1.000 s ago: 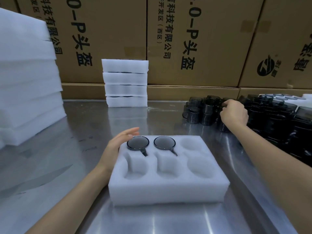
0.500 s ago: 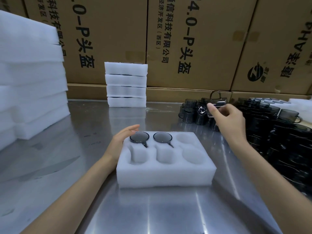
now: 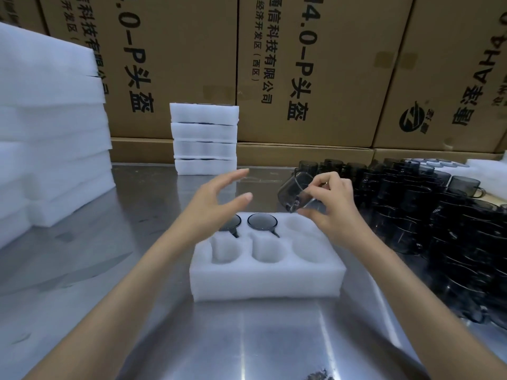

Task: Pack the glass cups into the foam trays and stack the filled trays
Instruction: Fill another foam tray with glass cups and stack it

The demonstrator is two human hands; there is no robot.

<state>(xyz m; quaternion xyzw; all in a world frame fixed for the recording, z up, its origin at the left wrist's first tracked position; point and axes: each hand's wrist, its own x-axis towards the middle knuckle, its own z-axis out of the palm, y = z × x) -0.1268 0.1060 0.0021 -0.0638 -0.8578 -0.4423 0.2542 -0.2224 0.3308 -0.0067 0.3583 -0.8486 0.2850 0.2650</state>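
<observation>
Smoky glass cup [image 3: 295, 192] tilted in right hand's [image 3: 333, 204] fingertips

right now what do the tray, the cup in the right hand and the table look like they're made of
Tray: soft white foam, matte, with a fuzzy grain and rounded cut pockets.
Cup, pinched by the right hand: looks like smoke-tinted glass, glossy and see-through; clear plastic can't be ruled out by look alone.
Table: brushed metal, probably stainless steel, with streaky reflections.
</observation>
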